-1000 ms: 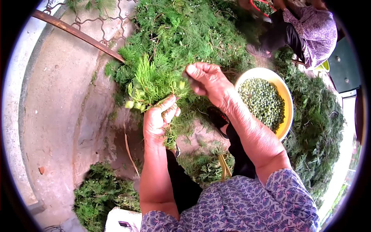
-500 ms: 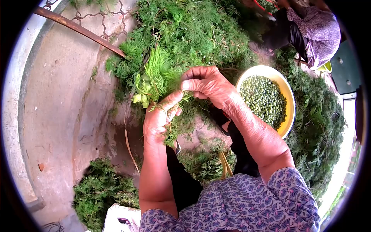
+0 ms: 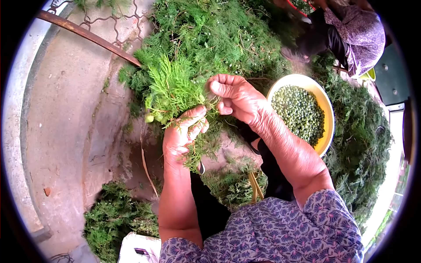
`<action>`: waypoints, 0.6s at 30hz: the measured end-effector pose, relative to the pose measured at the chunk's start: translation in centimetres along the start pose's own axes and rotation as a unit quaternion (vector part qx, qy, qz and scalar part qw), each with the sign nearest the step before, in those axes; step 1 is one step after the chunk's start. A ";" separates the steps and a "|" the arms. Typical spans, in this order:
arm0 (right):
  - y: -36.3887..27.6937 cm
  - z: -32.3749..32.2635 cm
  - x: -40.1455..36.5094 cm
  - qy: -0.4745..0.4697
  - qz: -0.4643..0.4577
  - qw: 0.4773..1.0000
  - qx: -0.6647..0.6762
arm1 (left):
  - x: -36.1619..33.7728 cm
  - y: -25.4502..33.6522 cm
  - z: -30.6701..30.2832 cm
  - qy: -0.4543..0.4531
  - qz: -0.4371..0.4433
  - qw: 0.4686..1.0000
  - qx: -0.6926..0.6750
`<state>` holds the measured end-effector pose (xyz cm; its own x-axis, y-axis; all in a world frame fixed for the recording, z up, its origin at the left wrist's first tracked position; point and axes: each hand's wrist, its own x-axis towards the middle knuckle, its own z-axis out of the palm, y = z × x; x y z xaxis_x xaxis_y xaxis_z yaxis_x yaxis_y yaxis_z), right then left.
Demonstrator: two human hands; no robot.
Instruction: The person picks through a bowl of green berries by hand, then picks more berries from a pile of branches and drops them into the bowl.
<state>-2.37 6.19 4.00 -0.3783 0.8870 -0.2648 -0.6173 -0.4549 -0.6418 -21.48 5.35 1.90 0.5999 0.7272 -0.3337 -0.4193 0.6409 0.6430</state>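
Note:
My left hand (image 3: 183,131) is closed round the stem of a leafy conifer sprig (image 3: 173,85) with pale green cones on its left side. Some of its foliage hangs below my fingers. Just right of the sprig is my right hand (image 3: 239,97), its fingers curled and the thumb against the index finger. Whatever it may pinch is too small or hidden to make out. Right of that wrist stands a yellow basin (image 3: 325,142) with a pale rim, holding many small green cones (image 3: 298,111).
Cut conifer branches (image 3: 219,39) are heaped ahead, with another pile (image 3: 364,131) at the right and a smaller heap (image 3: 116,215) at lower left. A co-worker (image 3: 359,35) sits at upper right. A wooden bar (image 3: 87,35) crosses the upper left, near a white container (image 3: 136,247) below.
The sprig has turned slightly in my left hand, its foliage more spread out. My right hand's fingers have drawn back a little from it and curled more.

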 end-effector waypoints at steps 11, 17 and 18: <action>-0.5 1.6 -0.9 0.017 -0.017 0.980 -0.197 | -0.2 -0.5 0.5 0.117 0.003 0.993 0.036; 0.5 0.6 -0.2 0.033 -0.048 0.991 -0.123 | 0.2 -0.5 1.8 0.140 0.015 0.990 0.023; 0.7 0.7 -0.2 0.033 -0.048 0.991 -0.123 | 0.4 -0.5 2.0 0.140 0.016 0.990 0.023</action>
<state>-3.24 5.62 4.09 -0.2755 0.9320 -0.2356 -0.4580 -0.3427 -0.8202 -19.64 4.83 2.79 0.3721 0.7901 -0.4872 -0.3996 0.6101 0.6842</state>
